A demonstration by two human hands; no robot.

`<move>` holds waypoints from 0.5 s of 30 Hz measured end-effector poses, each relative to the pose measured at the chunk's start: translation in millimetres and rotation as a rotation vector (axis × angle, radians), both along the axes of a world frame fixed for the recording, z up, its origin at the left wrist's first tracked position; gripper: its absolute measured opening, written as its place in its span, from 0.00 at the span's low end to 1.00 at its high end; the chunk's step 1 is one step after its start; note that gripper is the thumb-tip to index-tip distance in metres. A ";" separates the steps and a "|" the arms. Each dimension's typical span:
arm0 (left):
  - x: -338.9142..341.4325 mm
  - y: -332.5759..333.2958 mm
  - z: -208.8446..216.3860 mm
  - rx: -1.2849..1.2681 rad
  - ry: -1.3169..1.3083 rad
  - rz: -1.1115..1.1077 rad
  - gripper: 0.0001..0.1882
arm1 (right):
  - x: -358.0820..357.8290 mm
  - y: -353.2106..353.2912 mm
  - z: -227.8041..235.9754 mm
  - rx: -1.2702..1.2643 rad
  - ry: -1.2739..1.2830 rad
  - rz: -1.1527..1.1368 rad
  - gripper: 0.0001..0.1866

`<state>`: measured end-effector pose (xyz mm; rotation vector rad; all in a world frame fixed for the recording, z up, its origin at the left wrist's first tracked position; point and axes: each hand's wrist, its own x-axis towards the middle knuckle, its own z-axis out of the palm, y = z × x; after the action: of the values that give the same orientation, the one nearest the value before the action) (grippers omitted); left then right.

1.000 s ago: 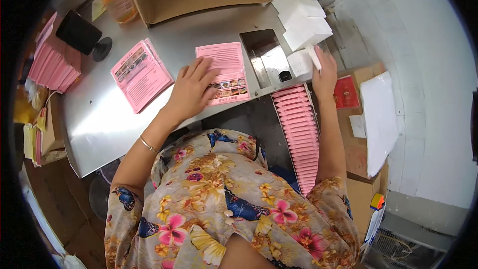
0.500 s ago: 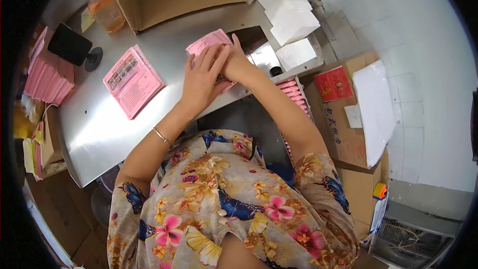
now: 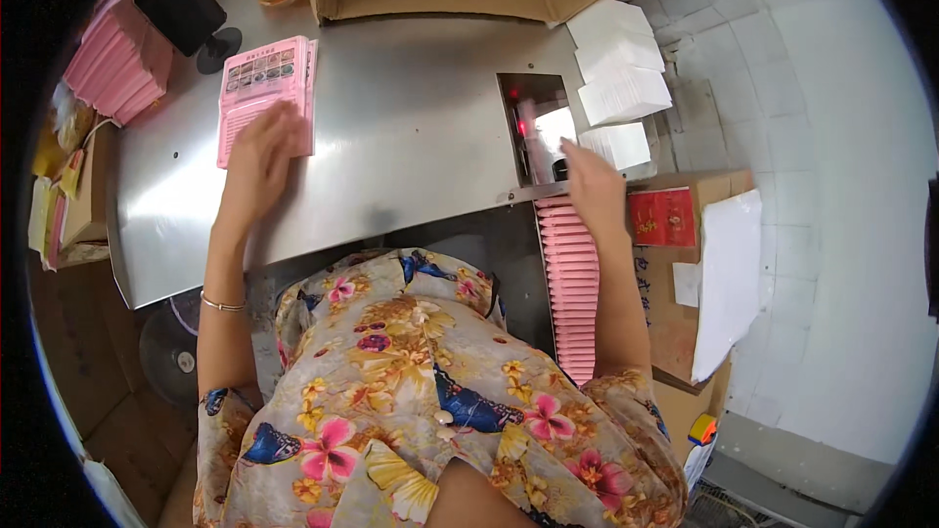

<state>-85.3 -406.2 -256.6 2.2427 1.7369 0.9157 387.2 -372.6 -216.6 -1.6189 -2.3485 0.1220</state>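
The work looks partway through. One short pile of pink packets (image 3: pixel 233 103) lies towards the left of the worktop (image 3: pixel 411 166), near a taller pink stack (image 3: pixel 122 54) by the far-left edge; these look like the done share. What seems left is the long row of pink sleeves (image 3: pixel 569 293) in the rack below the worktop's front edge, along with the white paper piles (image 3: pixel 624 68) at the right (how many pieces remain cannot be counted).

The left hand (image 3: pixel 262 152) lies over the lower part of the short pile, its fingers blurred but loose, not clenched. The right hand (image 3: pixel 595 188) is unclenched too, with nothing seen in it, over the near corner of the dark recess (image 3: pixel 540 122), close to the row's top end.

Half a second ago both hands met over a pink packet mid-worktop; that packet is gone from there, and the hands have parted to opposite sides. The short pile now sits straighter in view, though the head camera has shifted too.
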 end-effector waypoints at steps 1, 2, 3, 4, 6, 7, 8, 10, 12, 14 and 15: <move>-5.2 3.8 -1.6 0.045 -0.056 0.010 0.20 | 9.6 -2.1 3.6 0.189 0.124 0.026 0.17; -11.2 8.3 1.1 0.138 0.067 0.063 0.20 | 15.4 -1.9 8.5 0.185 0.119 0.022 0.17; -17.9 14.3 1.5 0.237 0.097 0.110 0.21 | 19.2 0.5 16.4 0.271 0.135 -0.040 0.17; -21.8 15.4 1.9 0.208 0.121 0.169 0.18 | 23.8 2.9 21.2 0.359 0.150 -0.101 0.16; -23.6 22.7 -1.7 0.183 0.141 0.217 0.16 | 41.9 5.6 9.4 0.329 0.063 -0.135 0.16; -25.2 27.0 -7.3 0.147 0.111 0.192 0.11 | 49.2 6.0 2.6 0.300 -0.016 -0.157 0.15; -24.0 29.6 -8.7 0.109 0.083 0.171 0.07 | 48.9 6.4 1.0 0.295 0.028 -0.176 0.15; -19.9 31.3 -12.1 0.126 0.086 0.172 0.04 | 49.4 6.3 2.4 0.232 0.062 -0.204 0.15; -4.9 30.8 -6.7 0.137 0.086 0.165 0.03 | 47.4 4.8 4.8 0.165 0.091 -0.241 0.15; 21.8 24.8 7.7 0.328 0.043 0.093 0.02 | 43.4 4.5 6.8 0.162 0.095 -0.212 0.14; 44.9 20.3 20.0 0.354 -0.048 0.052 0.06 | 41.2 1.8 8.6 0.157 0.094 -0.210 0.14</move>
<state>-40.4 -385.9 -236.5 2.3638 1.7325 1.3710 428.4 -370.8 -208.0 -1.7297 -2.0492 -0.0293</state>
